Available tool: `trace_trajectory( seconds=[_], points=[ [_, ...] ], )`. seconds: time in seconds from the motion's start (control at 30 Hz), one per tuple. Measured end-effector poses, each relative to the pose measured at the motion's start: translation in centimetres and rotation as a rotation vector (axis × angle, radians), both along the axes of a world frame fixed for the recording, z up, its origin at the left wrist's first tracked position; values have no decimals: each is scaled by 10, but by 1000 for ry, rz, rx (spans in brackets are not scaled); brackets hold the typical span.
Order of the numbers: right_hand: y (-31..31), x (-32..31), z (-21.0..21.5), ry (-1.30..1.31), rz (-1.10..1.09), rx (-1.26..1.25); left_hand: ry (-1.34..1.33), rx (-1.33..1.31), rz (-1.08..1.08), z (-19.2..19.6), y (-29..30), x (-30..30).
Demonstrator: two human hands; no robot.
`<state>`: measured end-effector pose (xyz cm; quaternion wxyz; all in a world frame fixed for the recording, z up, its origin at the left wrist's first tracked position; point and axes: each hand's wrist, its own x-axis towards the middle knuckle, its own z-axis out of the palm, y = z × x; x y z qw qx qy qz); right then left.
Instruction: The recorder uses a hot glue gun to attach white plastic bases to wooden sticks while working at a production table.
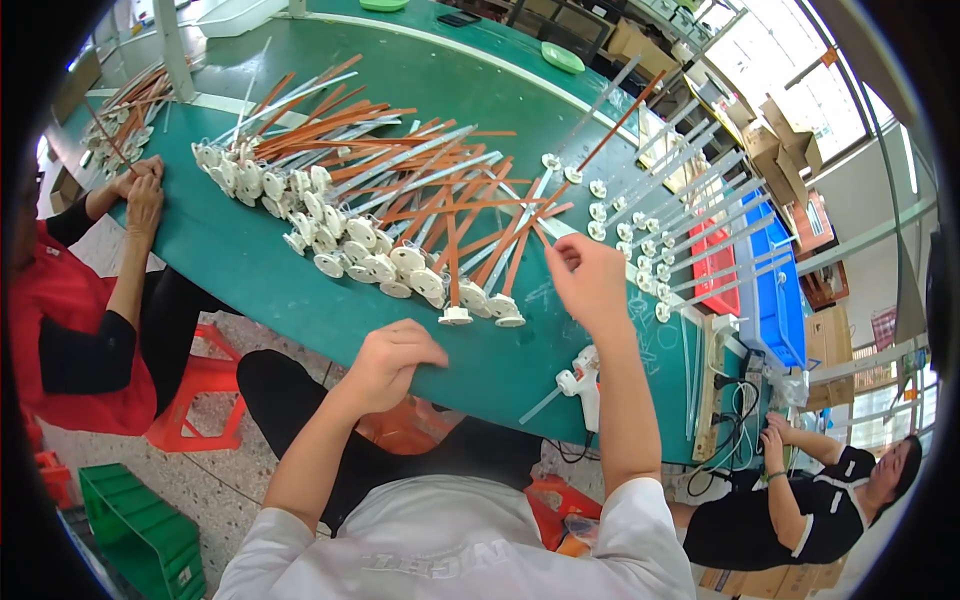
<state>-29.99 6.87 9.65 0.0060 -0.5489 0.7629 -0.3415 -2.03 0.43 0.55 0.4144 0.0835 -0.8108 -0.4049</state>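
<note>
From my seat far away, I see my left hand [395, 365] over the near edge of the green table [500, 385], its fingers half curled, with nothing in it that I can see. To its right, close to the near edge, a white glue gun [590, 400] lies beside a short silver strip [541, 405]. I think a sleeve or elbow could bump the gun, and it might fall off that edge. Farther in, my right hand [590, 280] is bent with its thumb close to its fingers, by the strip ends; I can't tell if it holds one. The brown strips [451, 240] and their white discs [408, 258] lie in a big messy heap across the middle, discs toward the near edge. The strips cross each other, so pulling one could drag others along or bend them. Toward the right edge, more discs [662, 312] stand in rows with silver strips; a swinging long strip could knock them crooked. A green dish [562, 57] sits by the far edge.
</note>
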Motion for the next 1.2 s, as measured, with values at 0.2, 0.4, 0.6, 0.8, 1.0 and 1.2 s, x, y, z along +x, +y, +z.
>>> trace_trajectory(
  seconds=[0.2,0.4,0.6,0.8,1.0,1.2],
  points=[
    [9,8,0,91,80,11,-87,11,-57,-15,-5,5],
    [132,-15,-7,52,-336,-323,2,102,-10,24,11,12],
    [263,-48,-84,26,-850,-331,-19,-50,20,152,-44,-60],
    [258,-61,-94,-118,-982,-322,-369,-76,115,171,-168,-225],
    [261,-58,-94,-115,-981,-117,-457,215,128,129,-212,-339],
    [261,-55,-95,-85,-1024,-48,-399,304,-107,102,-220,-405]
  ],
)
